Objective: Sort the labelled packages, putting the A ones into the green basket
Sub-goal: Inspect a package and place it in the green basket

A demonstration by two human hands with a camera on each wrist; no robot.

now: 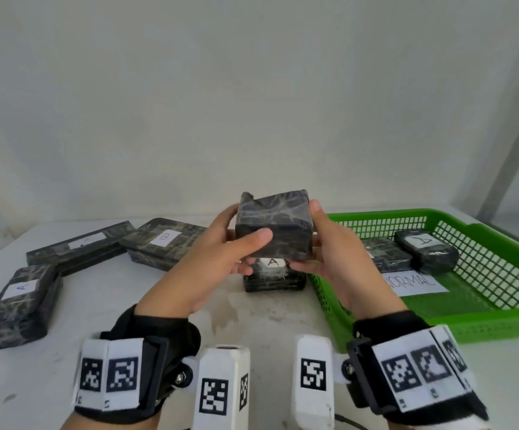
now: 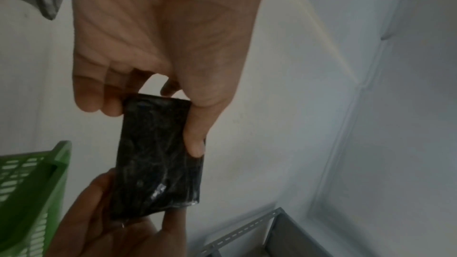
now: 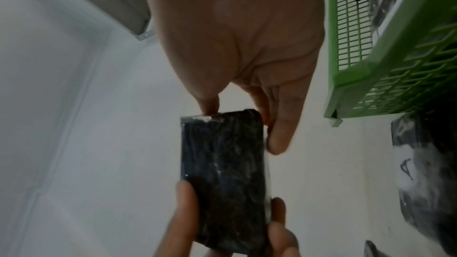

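Both hands hold one dark plastic-wrapped package (image 1: 273,226) in the air over the table's middle; no label shows on its visible faces. My left hand (image 1: 245,249) grips its left end, thumb on the near face. My right hand (image 1: 317,240) grips the right end. The wrist views show the same package (image 2: 158,155) (image 3: 222,173) pinched between thumbs and fingers. Directly below it, a package marked A (image 1: 273,276) lies on the table. The green basket (image 1: 438,324) stands at the right and holds a package marked A (image 1: 426,250) and a second package (image 1: 387,257).
A paper reading NORMAL (image 1: 415,282) lies in the basket. Left of the hands lie a package marked A (image 1: 22,302), a long flat package (image 1: 78,246) and one marked B (image 1: 162,243). A white wall stands close behind the table.
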